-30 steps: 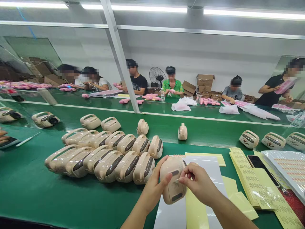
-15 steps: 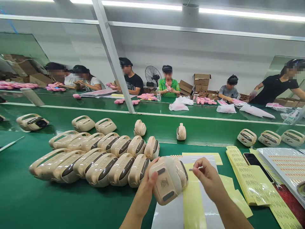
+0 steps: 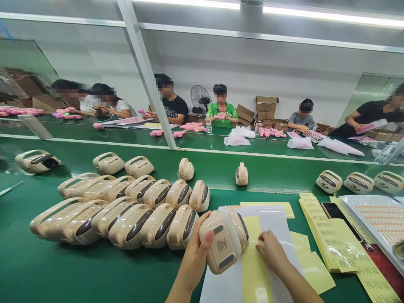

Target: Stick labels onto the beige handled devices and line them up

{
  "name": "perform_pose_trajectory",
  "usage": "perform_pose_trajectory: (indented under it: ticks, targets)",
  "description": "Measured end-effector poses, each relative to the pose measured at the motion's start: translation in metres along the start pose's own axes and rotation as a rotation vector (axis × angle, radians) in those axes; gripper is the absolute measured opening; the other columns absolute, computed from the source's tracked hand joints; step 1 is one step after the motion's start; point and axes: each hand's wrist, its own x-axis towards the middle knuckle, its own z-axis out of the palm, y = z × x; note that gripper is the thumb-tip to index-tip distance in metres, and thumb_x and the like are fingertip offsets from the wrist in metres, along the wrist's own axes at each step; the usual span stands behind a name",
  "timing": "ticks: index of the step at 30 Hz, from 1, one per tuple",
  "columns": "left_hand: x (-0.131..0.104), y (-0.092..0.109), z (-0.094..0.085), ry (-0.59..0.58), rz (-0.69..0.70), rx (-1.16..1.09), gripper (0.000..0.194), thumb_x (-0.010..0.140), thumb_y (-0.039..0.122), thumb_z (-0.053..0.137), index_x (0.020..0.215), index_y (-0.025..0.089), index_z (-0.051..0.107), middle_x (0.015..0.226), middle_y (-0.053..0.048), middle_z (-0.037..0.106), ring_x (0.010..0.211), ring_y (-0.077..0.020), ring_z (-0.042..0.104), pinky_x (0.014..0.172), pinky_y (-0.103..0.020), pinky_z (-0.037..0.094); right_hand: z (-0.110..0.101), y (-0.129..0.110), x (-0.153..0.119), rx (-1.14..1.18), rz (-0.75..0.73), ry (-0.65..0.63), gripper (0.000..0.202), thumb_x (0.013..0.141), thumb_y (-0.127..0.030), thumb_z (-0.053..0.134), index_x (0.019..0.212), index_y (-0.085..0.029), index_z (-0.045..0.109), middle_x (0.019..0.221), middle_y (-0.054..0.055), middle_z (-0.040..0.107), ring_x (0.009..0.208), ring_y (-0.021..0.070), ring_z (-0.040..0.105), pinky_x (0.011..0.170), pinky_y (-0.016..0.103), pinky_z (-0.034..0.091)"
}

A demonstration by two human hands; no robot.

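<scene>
My left hand (image 3: 197, 248) is closed around a cream speaker-like device (image 3: 216, 242), thumb on its edge, above the white sheets. The device is tilted, showing an underside with small print and two grey strips. Its handle is mostly hidden. My right hand (image 3: 272, 249) is apart from the device, low over a yellow backing sheet (image 3: 255, 275). Its thumb and index finger are pinched together; a tiny pale bit shows at the fingertips, too small to name. Under the yellow sheet lies white paper (image 3: 221, 284).
Rows of similar cream devices (image 3: 129, 225) stand to the left. Stacked yellow label sheets (image 3: 328, 242), a phone (image 3: 342, 219) and a sheet of labels in clear film (image 3: 375, 214) lie right. More devices (image 3: 241, 174) sit on the green belt; co-workers (image 3: 222, 110) sit beyond it.
My right hand has moved down to the yellow sheet; the small grey strip in its fingers no longer shows clearly. My left hand still holds the device, turned slightly.
</scene>
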Motion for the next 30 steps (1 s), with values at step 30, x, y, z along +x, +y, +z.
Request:
perform_pose_trajectory:
  ticks: [30]
  targets:
    - [-0.014, 0.021, 0.024, 0.101, 0.297, 0.436, 0.063, 0.073, 0.062, 0.042, 0.125, 0.026, 0.043, 0.115, -0.007, 0.056, 0.099, -0.0282, 0.056, 0.079, -0.039, 0.045, -0.038, -0.09, -0.036, 0.182, -0.81, 0.748, 0.023, 0.082, -0.006, 0.048, 0.092, -0.019, 0.064, 0.076, 0.008, 0.066, 0.069, 0.0162, 0.064, 0.058, 0.026, 0.057]
